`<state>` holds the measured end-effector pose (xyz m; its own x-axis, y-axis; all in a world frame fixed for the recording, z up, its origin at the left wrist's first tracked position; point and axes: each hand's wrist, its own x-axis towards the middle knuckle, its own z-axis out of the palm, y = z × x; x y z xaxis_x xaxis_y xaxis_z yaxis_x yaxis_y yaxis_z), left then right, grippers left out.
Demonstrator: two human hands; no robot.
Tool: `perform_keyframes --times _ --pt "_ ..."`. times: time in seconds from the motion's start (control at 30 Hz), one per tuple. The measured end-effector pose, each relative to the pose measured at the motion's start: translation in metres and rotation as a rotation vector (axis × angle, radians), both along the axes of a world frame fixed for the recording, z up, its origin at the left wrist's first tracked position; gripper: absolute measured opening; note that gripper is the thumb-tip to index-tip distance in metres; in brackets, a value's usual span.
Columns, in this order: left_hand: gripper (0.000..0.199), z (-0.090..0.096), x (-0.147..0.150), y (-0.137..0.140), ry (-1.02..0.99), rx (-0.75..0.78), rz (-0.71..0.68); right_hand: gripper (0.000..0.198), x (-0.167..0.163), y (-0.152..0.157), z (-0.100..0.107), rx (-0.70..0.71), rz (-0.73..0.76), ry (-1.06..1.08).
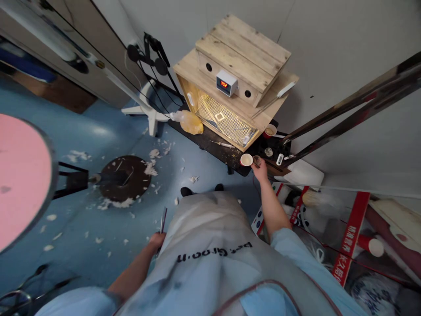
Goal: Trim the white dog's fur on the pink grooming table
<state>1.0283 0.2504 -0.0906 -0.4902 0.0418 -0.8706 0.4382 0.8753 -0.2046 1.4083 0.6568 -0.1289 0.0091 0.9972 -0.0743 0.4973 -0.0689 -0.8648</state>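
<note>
My left hand is closed low beside my apron, around slim dark tools that point upward; their exact kind is too small to tell. At the front corner of a dark bench, my right hand has its fingers closed on a small brownish see-through cup. Just left of those fingers stands a red and white paper cup, seemingly touching them. A syringe lies near the paper cup, in front of a wooden box with a lit wire-mesh floor.
A display on the box glows red. A yellow bag sits at the box's left. Another cup stands behind. Slanting dark bars and a cluttered crate are at right, a pink round stool at left. White scraps litter the floor.
</note>
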Motion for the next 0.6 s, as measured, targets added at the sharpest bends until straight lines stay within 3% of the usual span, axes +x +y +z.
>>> perform_keyframes --times 0.6 --pt "0.027 0.005 -0.001 0.009 -0.024 -0.031 0.069 0.037 -0.018 0.006 -0.016 -0.025 -0.007 0.006"
